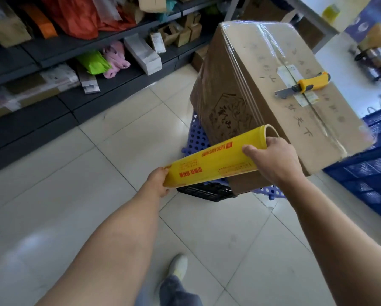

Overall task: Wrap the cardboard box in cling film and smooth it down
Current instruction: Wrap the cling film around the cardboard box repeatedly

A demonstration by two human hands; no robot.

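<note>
Cardboard box (pixel 262 89) sits tilted on a blue perforated stool (pixel 196 138) right of centre, above a black crate (pixel 207 191), with dark shelving (pixel 52 54) far left and a blue crate (pixel 366 173) at the right. Glossy film bands (pixel 209 85) already cover its left face and run over the far top edge, so several turns look to be on. The middle of the top seems mostly bare, with a yellow utility knife (pixel 304 85) lying across its taped seam.

Both hands grip the yellow cling film roll (pixel 211 160) just near of the box. The left hand (pixel 158 182) is curled round the left end, and the right hand (pixel 273 160) is clamped over the right end, thumb along the tube.

My judgement is that the wrapping is partly done. More turns, cutting the film and smoothing it down all remain.
</note>
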